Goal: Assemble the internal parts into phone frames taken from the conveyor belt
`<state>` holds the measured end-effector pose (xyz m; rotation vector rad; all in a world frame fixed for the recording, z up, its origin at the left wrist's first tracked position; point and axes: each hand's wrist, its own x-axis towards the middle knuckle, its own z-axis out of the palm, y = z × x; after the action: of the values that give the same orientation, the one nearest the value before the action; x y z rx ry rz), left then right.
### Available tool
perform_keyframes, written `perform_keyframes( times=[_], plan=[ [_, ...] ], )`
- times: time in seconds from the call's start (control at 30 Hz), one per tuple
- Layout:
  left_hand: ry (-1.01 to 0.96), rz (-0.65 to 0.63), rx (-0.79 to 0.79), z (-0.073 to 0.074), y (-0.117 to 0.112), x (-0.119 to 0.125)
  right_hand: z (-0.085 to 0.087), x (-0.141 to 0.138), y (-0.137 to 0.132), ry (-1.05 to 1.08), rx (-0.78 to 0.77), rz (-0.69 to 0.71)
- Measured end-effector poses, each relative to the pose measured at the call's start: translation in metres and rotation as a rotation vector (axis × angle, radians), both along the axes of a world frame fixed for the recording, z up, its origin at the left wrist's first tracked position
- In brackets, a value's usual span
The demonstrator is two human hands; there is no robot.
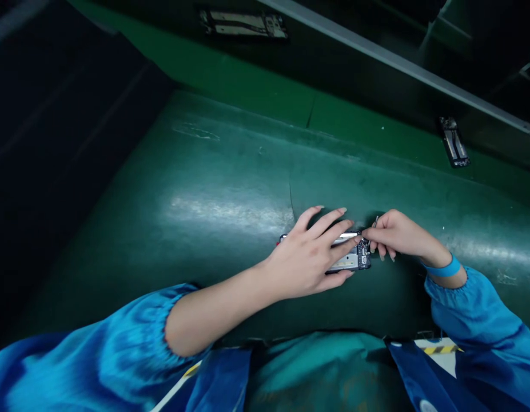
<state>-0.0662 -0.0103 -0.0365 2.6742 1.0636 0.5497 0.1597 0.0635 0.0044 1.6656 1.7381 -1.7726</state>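
An opened smartphone body [345,262] lies lengthwise on the green bench mat, its silver inner frame and a small circuit board [363,254] showing at the right end. My left hand [310,252] lies over it with fingers spread, hiding most of its left part; the thumb rests along the near side and one finger reaches to the board. At the upper right corner of the phone, my right hand [391,234] is closed in a pinch on a thin metal tool [376,221]. Most of that tool is hidden in the fingers.
Beyond the bench, another opened phone body [243,24] lies at the top, and one more [454,142] at the right. A grey metal rail [376,51] crosses the upper right. Dark panels [76,114] stand on the left. The green mat [204,171] has scratches.
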Motion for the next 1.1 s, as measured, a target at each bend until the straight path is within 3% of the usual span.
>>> perform_keyframes(
  times=[0.43,0.5,0.63,0.73,1.1],
  plan=[
    [-0.037,-0.035,0.019,0.004,-0.001,0.003,0.005,-0.009,0.001,-0.019,-0.053,0.027],
    [-0.064,-0.013,-0.058,0.01,0.007,-0.007,0.004,-0.009,0.001,-0.017,-0.045,0.042],
    [-0.059,0.147,-0.355,0.022,0.032,-0.048,-0.001,-0.005,0.001,0.02,-0.04,0.071],
    [-0.094,0.136,-0.531,0.026,0.042,-0.071,-0.003,-0.003,0.001,-0.014,-0.057,0.063],
    [-0.189,0.093,-0.61,0.021,0.042,-0.065,-0.004,-0.004,0.002,-0.066,-0.084,0.041]
  ],
)
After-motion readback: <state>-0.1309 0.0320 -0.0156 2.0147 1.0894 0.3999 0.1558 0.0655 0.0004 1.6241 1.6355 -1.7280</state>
